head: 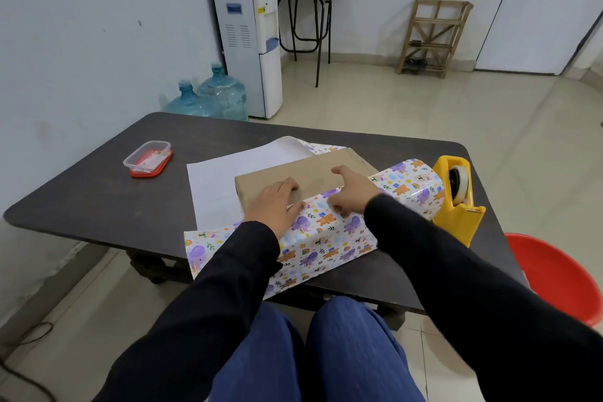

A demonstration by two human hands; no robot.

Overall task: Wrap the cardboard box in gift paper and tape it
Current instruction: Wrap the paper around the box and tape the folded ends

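Observation:
A flat brown cardboard box [313,170] lies on a sheet of gift paper [326,238] printed with elephants and bears, its white underside [222,179] showing on the far left. The paper's near flap is folded up over the box's front edge. My left hand [274,202] presses flat on the box top and the flap's edge. My right hand [350,191] has its index finger stretched onto the box while the other fingers curl on the paper's edge. At the right, the paper curls up beside a yellow tape dispenser [456,199].
A dark table [81,192] holds a clear plastic container with a red lid [148,158] at the left. A red bucket [558,274] stands on the floor at the right. Water bottles [212,96] and a dispenser [248,39] stand behind.

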